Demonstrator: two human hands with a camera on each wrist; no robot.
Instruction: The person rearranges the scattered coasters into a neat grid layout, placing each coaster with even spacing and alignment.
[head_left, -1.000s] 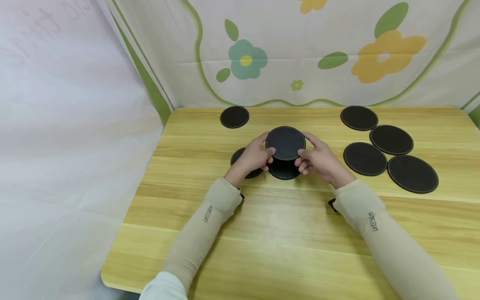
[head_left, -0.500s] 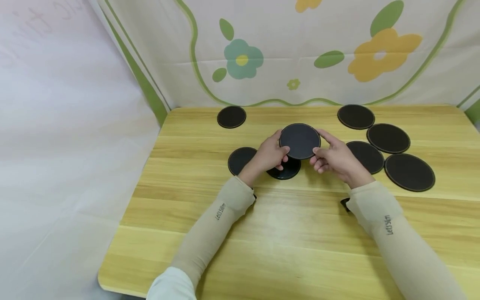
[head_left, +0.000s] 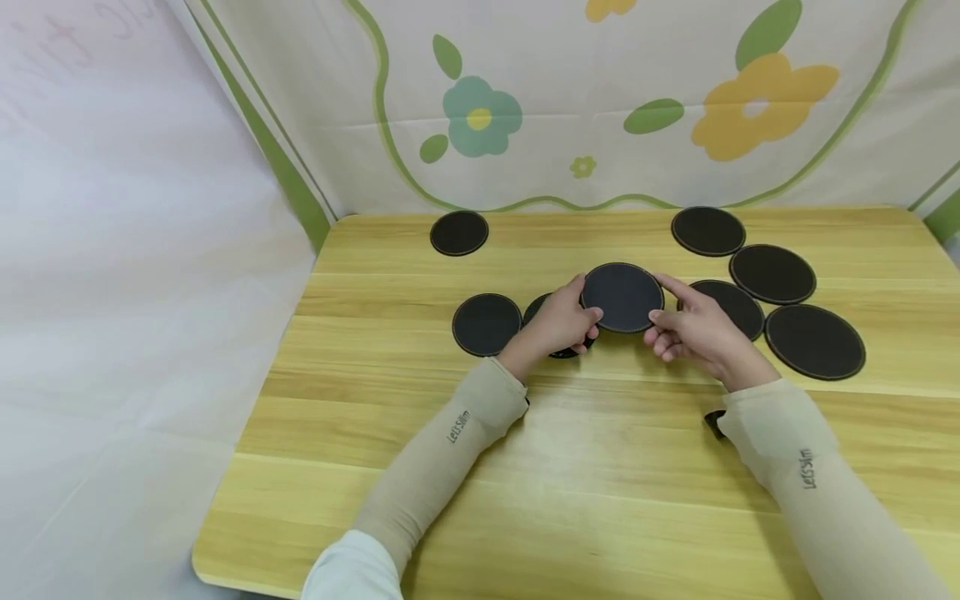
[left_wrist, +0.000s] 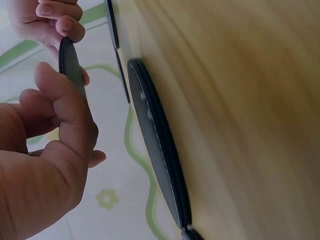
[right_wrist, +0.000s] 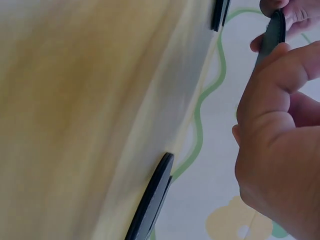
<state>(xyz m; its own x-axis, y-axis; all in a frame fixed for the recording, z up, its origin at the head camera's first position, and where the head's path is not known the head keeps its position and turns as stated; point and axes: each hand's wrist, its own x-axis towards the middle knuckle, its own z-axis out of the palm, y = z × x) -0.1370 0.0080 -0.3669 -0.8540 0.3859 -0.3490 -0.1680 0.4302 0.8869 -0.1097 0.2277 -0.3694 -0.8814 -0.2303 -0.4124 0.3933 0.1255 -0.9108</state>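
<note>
While holding black disc (head_left: 622,297) above bench (head_left: 585,483), pinched opposite edges with left hand (head_left: 557,323) and right hand (head_left: 703,333); had 4 more discs (head_left: 815,342) lying to right, 3 more discs (head_left: 487,324) to left.

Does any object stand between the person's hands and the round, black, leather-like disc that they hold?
Nothing visible does: the left hand and the right hand pinch the black disc at opposite edges, above the light wooden table.
</note>
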